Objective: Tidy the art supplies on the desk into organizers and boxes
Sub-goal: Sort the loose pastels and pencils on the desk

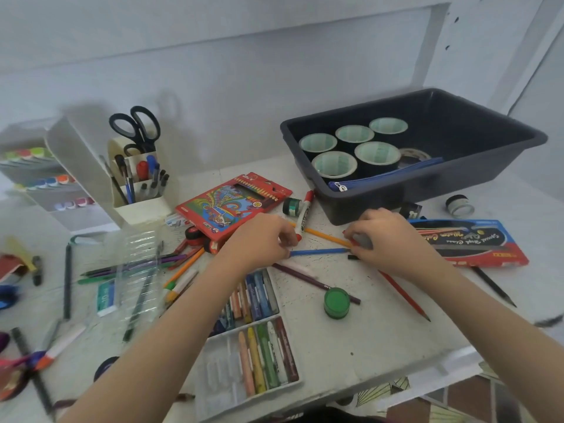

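Note:
My left hand (262, 236) has its fingers curled at the left end of a blue pencil (317, 252), close to the tip of a red-capped marker (303, 215). My right hand (387, 239) curls its fingers over the right ends of the blue pencil and an orange pencil (326, 236). A red pencil (406, 296) runs out from under the right wrist. A black bin (427, 190) at the back right holds several tape rolls and a blue zip pouch (387, 174). At the back left, a white pen organizer (143, 206) holds scissors and pens.
A red coloured-pencil box (235, 203) lies left of the hands, and a watercolour box (470, 242) lies to the right. An oil pastel tray (253, 346) sits under my left forearm. A green pot (336, 302), a purple pencil (314, 279), a clear plastic tray (137, 270) and loose pencils cover the desk.

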`<state>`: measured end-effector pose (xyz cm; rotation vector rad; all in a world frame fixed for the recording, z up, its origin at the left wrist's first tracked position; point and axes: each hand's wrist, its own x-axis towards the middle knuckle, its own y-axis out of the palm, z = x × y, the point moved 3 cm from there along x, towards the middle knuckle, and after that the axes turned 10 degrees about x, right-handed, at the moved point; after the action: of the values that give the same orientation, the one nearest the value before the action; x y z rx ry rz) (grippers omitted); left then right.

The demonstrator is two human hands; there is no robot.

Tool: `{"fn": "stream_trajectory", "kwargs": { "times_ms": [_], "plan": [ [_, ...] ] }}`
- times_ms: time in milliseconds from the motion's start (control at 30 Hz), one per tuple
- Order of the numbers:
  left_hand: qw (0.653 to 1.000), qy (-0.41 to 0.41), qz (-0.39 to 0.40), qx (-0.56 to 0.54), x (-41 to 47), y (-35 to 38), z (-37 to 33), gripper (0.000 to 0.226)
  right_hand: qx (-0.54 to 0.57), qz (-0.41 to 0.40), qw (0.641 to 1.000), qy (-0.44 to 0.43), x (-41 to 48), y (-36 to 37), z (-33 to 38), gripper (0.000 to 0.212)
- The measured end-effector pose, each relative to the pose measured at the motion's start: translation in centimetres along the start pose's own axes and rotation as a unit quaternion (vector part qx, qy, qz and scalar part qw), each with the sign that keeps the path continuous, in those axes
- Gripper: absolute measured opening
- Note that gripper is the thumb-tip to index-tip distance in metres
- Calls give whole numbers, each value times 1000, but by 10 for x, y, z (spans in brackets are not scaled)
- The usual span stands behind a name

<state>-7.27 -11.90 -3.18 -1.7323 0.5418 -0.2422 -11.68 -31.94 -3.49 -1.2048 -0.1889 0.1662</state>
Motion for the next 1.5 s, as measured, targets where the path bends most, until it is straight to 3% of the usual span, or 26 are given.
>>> {"fn": "stream_trajectory", "kwargs": {
  "times_ms": [300,467,733,967,1133,1500],
  "plan": [
    [999,-28,-26,3,-11,2,19,24,31,-30,999,10,-2,2,3,21],
    [999,20,3,-47,-17,7,9,19,63,12,998,-19,2,16,26,17],
    [999,36,-3,-14,-21,16,7,16,85,54,995,-27,3,32,43,18],
    [991,-27,-130,36,-21,9,29,26,91,8,995,-27,10,28,45,17],
    [991,2,-108,84,-14,15,25,35,107,-9,993,-45,17,29,55,14],
    [980,18,-158,122,-14,19,31,16,112,-11,992,-57,16,36,62,12]
  ]
}}
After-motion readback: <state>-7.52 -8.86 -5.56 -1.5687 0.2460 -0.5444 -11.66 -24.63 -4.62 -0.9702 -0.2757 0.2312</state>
